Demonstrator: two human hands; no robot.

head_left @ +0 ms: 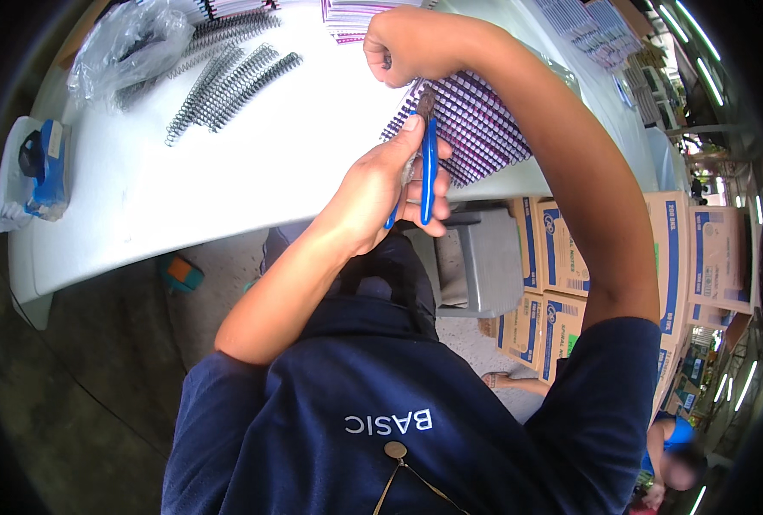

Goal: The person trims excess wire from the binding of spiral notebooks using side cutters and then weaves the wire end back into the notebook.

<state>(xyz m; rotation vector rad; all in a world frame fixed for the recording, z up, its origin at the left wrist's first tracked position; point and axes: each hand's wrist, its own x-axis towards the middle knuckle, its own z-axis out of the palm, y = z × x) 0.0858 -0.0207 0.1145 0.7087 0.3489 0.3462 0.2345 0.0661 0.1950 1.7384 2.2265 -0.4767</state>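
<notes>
My left hand point(366, 190) is closed around a pair of pliers with blue handles point(430, 167). Their dark jaws point away from me, over a stack of spiral-bound notebooks point(489, 129) whose dark coils and purple edges show in rows. My right hand point(416, 47) is curled into a fist just beyond the far left corner of that stack, with the forearm arching over its right side. Whatever its fingers pinch is hidden from view. The notebooks lie near the front edge of the white table point(313, 163).
Loose black spiral coils point(231, 90) lie on the table's left half beside a clear plastic bag point(132, 51). A blue box point(48, 167) sits at the left end. More notebooks point(360, 19) stand at the back. A grey stool point(489, 266) and cardboard boxes point(562, 249) are at right; another person point(669, 451) is lower right.
</notes>
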